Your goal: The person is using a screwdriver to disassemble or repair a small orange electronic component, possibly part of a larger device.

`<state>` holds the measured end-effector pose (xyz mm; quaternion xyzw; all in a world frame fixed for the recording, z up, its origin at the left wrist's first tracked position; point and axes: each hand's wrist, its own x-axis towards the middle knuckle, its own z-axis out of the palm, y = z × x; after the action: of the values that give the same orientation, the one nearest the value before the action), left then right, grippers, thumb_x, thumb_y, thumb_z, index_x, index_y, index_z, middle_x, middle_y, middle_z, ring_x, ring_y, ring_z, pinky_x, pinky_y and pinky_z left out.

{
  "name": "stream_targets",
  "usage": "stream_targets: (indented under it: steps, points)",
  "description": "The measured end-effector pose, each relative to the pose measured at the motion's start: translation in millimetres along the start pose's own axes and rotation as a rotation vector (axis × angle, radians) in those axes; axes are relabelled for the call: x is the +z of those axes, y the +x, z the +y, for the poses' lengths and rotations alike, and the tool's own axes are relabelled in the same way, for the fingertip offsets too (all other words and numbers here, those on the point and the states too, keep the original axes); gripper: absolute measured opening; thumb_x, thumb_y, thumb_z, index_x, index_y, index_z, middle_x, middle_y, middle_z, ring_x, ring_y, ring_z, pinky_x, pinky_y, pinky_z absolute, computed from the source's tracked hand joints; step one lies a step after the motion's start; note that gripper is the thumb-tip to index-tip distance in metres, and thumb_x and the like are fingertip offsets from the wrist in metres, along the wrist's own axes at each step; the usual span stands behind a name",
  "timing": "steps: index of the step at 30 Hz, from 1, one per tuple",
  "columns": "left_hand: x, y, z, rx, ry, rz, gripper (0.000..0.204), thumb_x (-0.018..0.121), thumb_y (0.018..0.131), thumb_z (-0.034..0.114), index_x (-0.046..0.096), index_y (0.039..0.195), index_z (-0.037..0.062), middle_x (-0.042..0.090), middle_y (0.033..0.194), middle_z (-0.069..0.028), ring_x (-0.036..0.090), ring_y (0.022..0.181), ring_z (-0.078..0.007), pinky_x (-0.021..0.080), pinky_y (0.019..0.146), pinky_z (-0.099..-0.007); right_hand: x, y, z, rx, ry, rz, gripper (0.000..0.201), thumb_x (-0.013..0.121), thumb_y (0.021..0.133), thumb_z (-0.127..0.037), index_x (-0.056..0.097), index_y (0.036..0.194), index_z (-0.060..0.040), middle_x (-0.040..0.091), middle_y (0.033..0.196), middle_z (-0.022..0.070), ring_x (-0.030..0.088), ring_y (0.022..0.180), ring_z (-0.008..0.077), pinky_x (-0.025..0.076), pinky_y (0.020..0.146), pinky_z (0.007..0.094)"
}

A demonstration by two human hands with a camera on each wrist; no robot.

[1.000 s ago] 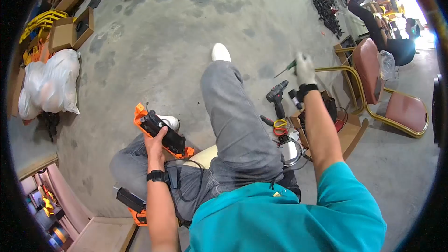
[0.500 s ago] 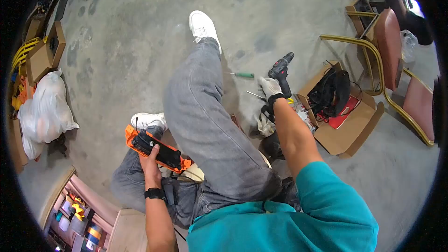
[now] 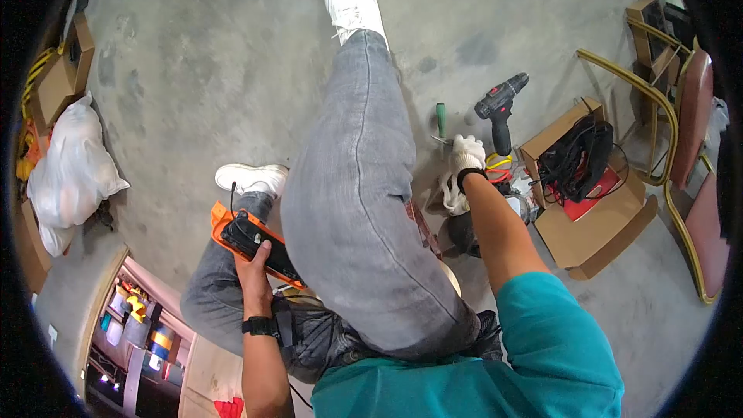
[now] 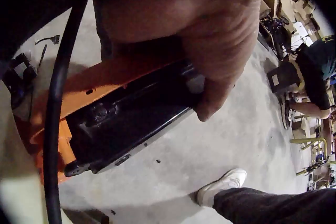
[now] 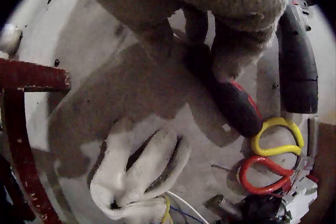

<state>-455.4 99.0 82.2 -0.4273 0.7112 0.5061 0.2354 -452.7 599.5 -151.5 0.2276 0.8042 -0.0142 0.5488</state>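
In the head view my left hand grips a black device set in an orange shell, beside the bent leg. The left wrist view shows the thumb lying along the black device. My gloved right hand is low over the floor at the right; in the right wrist view its fingers pinch the upper end of a black-and-red handle. A green-handled screwdriver lies just ahead of that hand, and a cordless drill to its right.
A white glove and scissors with yellow and red loops are on the floor by the right hand. An open cardboard box with black cables and a chair are at the right. White bags sit at the left.
My right hand has let go of the green screwdriver, come back toward the body and taken hold of the dark handle. The left hand keeps its grip. The head view has shifted.
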Motion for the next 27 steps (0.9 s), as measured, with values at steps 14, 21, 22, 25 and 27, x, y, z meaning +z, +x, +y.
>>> stream_targets:
  steps: [14,21,22,25,27]
  points:
    - [34.8,-17.0,41.2,-0.081,-0.178,0.017,0.045,0.076,0.095,0.002,0.058,0.136,0.0027,0.072,0.117,-0.0044,0.070,0.100,-0.0180,0.056,0.089,-0.0326,-0.2,-4.8,-78.6,-0.490,-0.169,0.179,0.026,0.057,0.104,-0.025,0.076,0.119,-0.0163,0.080,0.113,0.0098,0.076,0.110,0.0338,0.060,0.091,0.0482]
    - [31.4,-6.4,32.9,-0.077,-0.175,-0.017,0.044,0.075,0.096,0.002,0.058,0.137,0.0021,0.072,0.121,-0.0053,0.070,0.103,-0.0182,0.056,0.093,-0.0327,-47.9,-69.5,-114.6,-0.421,0.120,-0.276,0.045,0.043,0.111,-0.036,0.074,0.128,-0.0078,0.077,0.126,0.0148,0.073,0.122,0.0341,0.058,0.099,0.0480]
    - [32.3,-7.3,34.1,-0.078,-0.185,-0.020,0.045,0.075,0.095,0.002,0.058,0.137,0.0022,0.071,0.122,-0.0053,0.070,0.104,-0.0183,0.055,0.095,-0.0328,-50.3,-78.8,-110.1,-0.402,0.126,-0.339,0.050,0.041,0.112,-0.039,0.073,0.129,-0.0061,0.076,0.127,0.0164,0.072,0.122,0.0346,0.058,0.100,0.0477]
    - [32.4,-3.7,28.2,-0.074,-0.167,-0.026,0.050,0.077,0.094,0.000,0.057,0.139,0.0030,0.070,0.125,-0.0053,0.068,0.109,-0.0186,0.053,0.101,-0.0338,74.5,-8.5,-72.3,-0.710,0.082,-0.053,0.037,0.062,0.096,-0.032,0.076,0.115,-0.0037,0.077,0.116,0.0215,0.074,0.112,0.0385,0.060,0.091,0.0475]
    - [30.2,-3.5,25.7,-0.053,-0.142,-0.024,0.051,0.077,0.093,0.000,0.056,0.140,0.0033,0.069,0.127,-0.0053,0.067,0.112,-0.0186,0.052,0.103,-0.0343,76.7,-15.7,-42.0,-0.640,0.170,-0.002,0.033,0.068,0.092,-0.029,0.077,0.107,-0.0007,0.077,0.111,0.0237,0.075,0.106,0.0410,0.060,0.087,0.0488]
